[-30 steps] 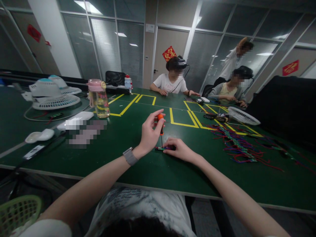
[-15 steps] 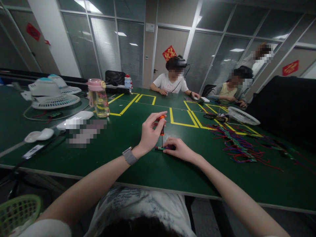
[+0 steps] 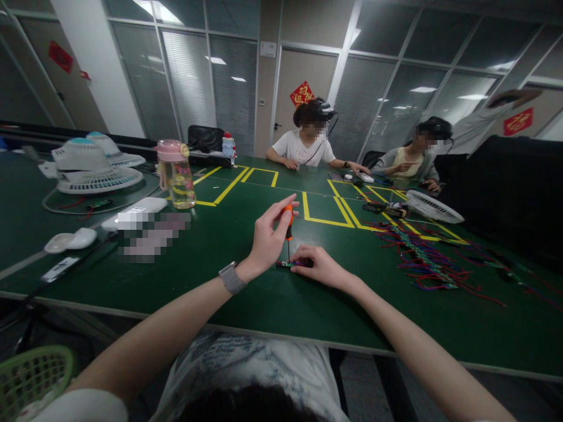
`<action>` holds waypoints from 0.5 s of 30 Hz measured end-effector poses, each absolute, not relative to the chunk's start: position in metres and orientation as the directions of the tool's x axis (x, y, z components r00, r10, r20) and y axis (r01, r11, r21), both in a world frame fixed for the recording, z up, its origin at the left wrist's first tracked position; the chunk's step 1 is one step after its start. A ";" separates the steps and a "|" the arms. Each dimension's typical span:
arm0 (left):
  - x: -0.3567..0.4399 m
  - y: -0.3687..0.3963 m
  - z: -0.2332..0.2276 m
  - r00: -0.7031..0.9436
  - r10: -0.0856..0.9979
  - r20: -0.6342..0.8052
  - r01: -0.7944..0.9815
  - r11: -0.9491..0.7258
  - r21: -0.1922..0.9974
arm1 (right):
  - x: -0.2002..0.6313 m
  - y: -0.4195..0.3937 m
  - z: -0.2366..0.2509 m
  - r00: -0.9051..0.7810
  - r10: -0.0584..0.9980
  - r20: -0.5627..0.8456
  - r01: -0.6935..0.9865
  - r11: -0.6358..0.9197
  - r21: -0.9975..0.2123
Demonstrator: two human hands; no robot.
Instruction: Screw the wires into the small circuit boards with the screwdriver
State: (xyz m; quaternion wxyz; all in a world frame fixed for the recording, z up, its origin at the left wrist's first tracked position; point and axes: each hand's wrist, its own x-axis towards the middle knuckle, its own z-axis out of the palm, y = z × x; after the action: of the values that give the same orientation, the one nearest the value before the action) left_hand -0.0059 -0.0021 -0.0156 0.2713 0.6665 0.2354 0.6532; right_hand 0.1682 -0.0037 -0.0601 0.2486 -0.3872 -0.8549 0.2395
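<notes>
My left hand is closed round the orange and black handle of a screwdriver, which stands upright. Its thin shaft points down to a small green circuit board on the table; whether the tip sits in a screw is too small to tell. My right hand pinches the board's right part between thumb and fingers and rests on the table. The fingers hide that end of the board.
The green table has yellow tape markings. Several wired circuit boards lie to the right, near a white fan part. At left stand a bottle and fans. Two people sit opposite.
My left fingers have shifted slightly on the screwdriver handle, while my right hand and the board stay in place. Behind the table, a standing person has moved right.
</notes>
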 end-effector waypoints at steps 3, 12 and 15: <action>-0.006 -0.003 -0.015 0.003 0.647 0.762 0.034 -0.762 0.647 | 0.168 -0.003 -0.062 -0.577 0.781 0.240 0.543 0.586 -0.602; -0.008 -0.002 -0.015 0.000 0.600 0.800 0.129 -0.793 0.595 | 0.169 -0.001 -0.063 -0.586 0.772 0.244 0.547 0.600 -0.585; -0.006 -0.001 -0.017 0.043 0.643 0.765 -0.005 -0.765 0.644 | 0.169 -0.002 -0.063 -0.584 0.774 0.243 0.541 0.595 -0.595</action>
State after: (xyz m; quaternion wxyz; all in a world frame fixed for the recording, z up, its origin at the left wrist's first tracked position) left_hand -0.0063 -0.0008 -0.0172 0.2492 0.6779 0.2350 0.6505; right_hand 0.1685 -0.0020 -0.0626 0.2469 -0.3833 -0.8581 0.2362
